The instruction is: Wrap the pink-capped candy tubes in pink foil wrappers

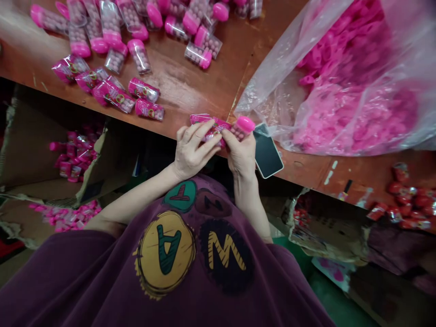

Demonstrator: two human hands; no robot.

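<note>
Left hand (190, 150) and right hand (242, 156) are meeting at the near edge of a brown table (221, 86), both working over one small capped bottle (242, 127) and a few pink printed wraps (220, 124). The right hand is closing around the bottle's clear body, the pink cap pointing away and to the right, while the right thumb is pressing on the wraps next to it. The left hand's fingers are bending over the wraps and bearing down on them; the left thumb is hiding from view. Whether a wrap is already going around the bottle, the fingers are not letting one tell.

Handling this step well is likely calling for a steady right hand, gripping the body rather than the cap so that the round bottle is not rolling. The left fingertips are probably doing best by parting one wrap from the others and keeping its edge flat, since thin film is seeming apt to crease or go crooked. Light, even pressure is looking safer than hard pinching. A phone (268, 152) is lying just beside the right hand, asking for a careful wrist. Wrapped bottles (143, 90) are resting to the left, with bare bottles (141, 58) lying beyond them.
</note>
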